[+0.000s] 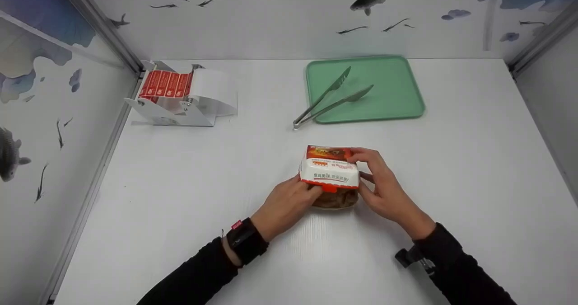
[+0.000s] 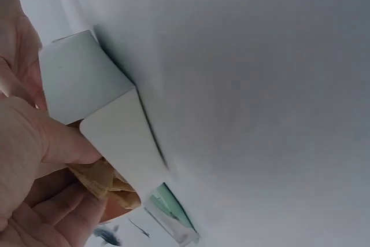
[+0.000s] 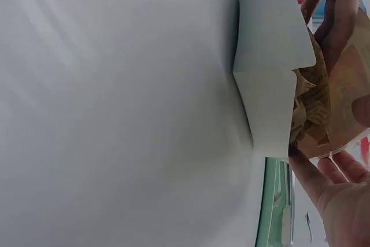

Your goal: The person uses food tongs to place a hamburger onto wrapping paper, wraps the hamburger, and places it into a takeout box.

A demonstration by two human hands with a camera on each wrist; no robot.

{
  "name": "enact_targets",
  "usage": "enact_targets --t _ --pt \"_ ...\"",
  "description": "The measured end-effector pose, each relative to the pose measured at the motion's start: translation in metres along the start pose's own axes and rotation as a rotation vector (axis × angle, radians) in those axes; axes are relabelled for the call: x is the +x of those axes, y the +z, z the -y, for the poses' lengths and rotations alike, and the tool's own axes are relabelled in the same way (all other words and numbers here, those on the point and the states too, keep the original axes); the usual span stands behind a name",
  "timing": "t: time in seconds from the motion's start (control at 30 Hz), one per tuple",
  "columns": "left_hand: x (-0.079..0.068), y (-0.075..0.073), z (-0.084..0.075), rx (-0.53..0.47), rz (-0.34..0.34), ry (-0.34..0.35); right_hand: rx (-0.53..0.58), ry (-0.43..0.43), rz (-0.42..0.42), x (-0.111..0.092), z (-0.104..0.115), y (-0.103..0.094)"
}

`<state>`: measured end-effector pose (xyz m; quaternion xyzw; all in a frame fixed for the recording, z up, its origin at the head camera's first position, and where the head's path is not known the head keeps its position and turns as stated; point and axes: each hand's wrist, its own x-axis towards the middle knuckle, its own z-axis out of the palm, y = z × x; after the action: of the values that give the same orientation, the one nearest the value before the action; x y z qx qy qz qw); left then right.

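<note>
A printed cardboard burger box (image 1: pixel 330 170) stands on the white table, its red and white lid partly lowered over the base. Inside, a brown paper wrap (image 3: pixel 315 108) shows through the gap between lid and base; what it wraps is hidden. My left hand (image 1: pixel 289 203) grips the box's left front corner, thumb at the base wall (image 2: pixel 118 137) and fingers at the opening. On the opposite side my right hand (image 1: pixel 384 187) holds the box, with the index finger on top of the lid and the thumb low at the side wall.
Behind the box lies a green tray (image 1: pixel 393 92), with metal tongs (image 1: pixel 323 104) spread open across its left edge. A white label dispenser (image 1: pixel 180 110) with red stickers (image 1: pixel 165 84) stands at the back left. Printed panels enclose the table's far and left sides.
</note>
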<state>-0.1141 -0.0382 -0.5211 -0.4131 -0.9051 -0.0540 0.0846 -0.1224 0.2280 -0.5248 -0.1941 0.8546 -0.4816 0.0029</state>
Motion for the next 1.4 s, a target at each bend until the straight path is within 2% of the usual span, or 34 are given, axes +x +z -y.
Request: enact_targets --t 0.07,0.2,0.3,0.4,0.5,0.57,0.63,0.7,0.77,0.83,1.03,1.13,1.23,1.4 --pt "-0.002 0.002 0.002 -0.011 -0.036 -0.012 -0.006 -0.002 0.006 -0.001 -0.002 0.000" --pt "-0.007 0.005 0.005 0.072 -0.124 -0.043 -0.007 -0.011 0.019 -0.002 -0.004 0.000" --pt "-0.011 0.004 0.005 0.072 -0.141 -0.077 -0.011 -0.019 0.022 -0.002 -0.004 0.001" --pt "-0.015 0.001 0.009 -0.061 -0.115 -0.109 -0.017 -0.030 0.028 -0.003 -0.004 0.001" --pt "-0.020 -0.003 0.017 -0.283 -0.072 -0.147 -0.012 -0.040 0.037 -0.004 -0.006 0.002" --pt "-0.024 -0.005 0.023 -0.466 -0.031 -0.194 -0.009 -0.051 0.043 -0.005 -0.008 0.002" --pt "-0.026 -0.007 0.028 -0.663 0.020 -0.265 -0.008 -0.061 0.044 -0.006 -0.011 0.002" --pt "-0.027 -0.007 0.031 -0.834 0.055 -0.368 -0.007 -0.072 0.045 -0.007 -0.013 0.002" --pt "-0.025 -0.007 0.032 -0.963 0.072 -0.477 -0.010 -0.080 0.045 -0.008 -0.015 0.002" --pt "-0.022 -0.005 0.032 -1.029 0.069 -0.557 -0.006 -0.087 0.045 -0.009 -0.016 0.003" --pt "-0.006 -0.006 0.031 -1.114 0.072 -0.766 -0.029 -0.118 0.068 -0.012 -0.017 0.003" --pt "-0.002 -0.007 0.032 -1.166 0.086 -0.846 -0.061 -0.154 0.081 -0.013 -0.018 0.003" --pt "0.001 -0.008 0.033 -1.192 0.094 -0.868 -0.082 -0.172 0.087 -0.013 -0.019 0.002" --pt "0.002 -0.006 0.031 -1.186 0.081 -0.852 -0.091 -0.157 0.094 -0.015 -0.019 0.000"
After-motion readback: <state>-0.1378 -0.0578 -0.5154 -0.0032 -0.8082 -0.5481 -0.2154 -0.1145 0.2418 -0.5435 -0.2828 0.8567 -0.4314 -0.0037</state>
